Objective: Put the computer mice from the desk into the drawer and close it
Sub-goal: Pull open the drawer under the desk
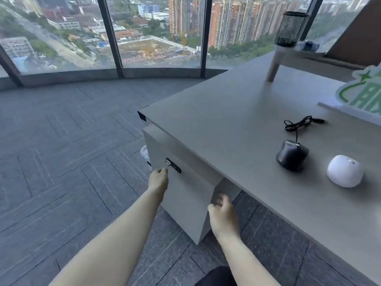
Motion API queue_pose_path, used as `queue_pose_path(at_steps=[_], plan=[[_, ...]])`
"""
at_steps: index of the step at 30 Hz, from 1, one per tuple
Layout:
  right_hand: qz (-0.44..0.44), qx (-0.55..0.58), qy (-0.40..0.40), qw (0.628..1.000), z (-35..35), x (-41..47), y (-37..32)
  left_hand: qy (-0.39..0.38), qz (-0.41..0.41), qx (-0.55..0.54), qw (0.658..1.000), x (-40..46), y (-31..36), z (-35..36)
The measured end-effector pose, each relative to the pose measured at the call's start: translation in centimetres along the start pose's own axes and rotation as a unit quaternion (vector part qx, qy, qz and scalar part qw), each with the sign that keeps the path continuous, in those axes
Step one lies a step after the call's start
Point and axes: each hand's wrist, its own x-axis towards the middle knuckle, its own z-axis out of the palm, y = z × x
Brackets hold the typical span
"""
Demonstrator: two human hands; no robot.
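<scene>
Right hand (pixel 223 215) is curled at the near edge of the drawer front (pixel 185 195); fingers (pixel 219 200) bent, grip cannot be told. Left hand (pixel 158 179) is loosely closed beside the lock (pixel 173 165), holding nothing. Drawer looks shut: an even two-handed pull is advised. Black wired mouse (pixel 291 154) and white mouse (pixel 344 170) lie side by side on the bench (pixel 216 124), cable (pixel 298 123) coiled behind.

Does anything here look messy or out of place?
Nothing spilled or broken. The black mouse lies on the desk with its cable loosely bunched behind it; the white mouse sits beside it. Both hands are down at the cabinet, which looks shut.
</scene>
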Motion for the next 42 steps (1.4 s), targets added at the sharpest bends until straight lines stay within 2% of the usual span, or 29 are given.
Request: queue_pose_path(at_steps=[2, 6, 11, 15, 20, 31, 37, 42], plan=[[-0.011, 0.016, 0.002, 1.0, 0.5, 0.6, -0.2, 0.018, -0.016, -0.033, 0.999, 1.4, 0.2, 0.4], [-0.005, 0.041, 0.037, 0.998, 1.1, 1.2, -0.3, 0.028, -0.005, -0.024, 0.999, 3.5, 0.4, 1.2], [-0.02, 0.018, 0.061, 0.998, 1.1, 1.4, -0.4, 0.025, -0.007, -0.049, 0.998, 3.6, 0.9, 2.1], [-0.03, -0.008, 0.045, 0.999, 0.7, 0.8, -0.7, 0.028, -0.008, -0.091, 0.995, 3.2, 0.4, 1.9], [-0.065, -0.001, -0.013, 0.998, 1.3, -2.5, -0.1, 0.057, 0.006, -0.096, 0.994, 0.8, -1.9, -2.4], [-0.116, -0.047, -0.239, 0.963, 7.0, -11.5, 2.0, 0.145, 0.003, -0.108, 0.984, -6.4, -8.4, -15.8], [-0.15, -0.101, -0.285, 0.941, 9.6, -15.3, 1.9, 0.161, -0.003, -0.141, 0.977, -8.6, -10.6, -20.7], [-0.17, -0.126, -0.306, 0.928, 10.5, -17.8, 1.7, 0.186, -0.008, -0.127, 0.974, -9.4, -12.1, -23.0]])
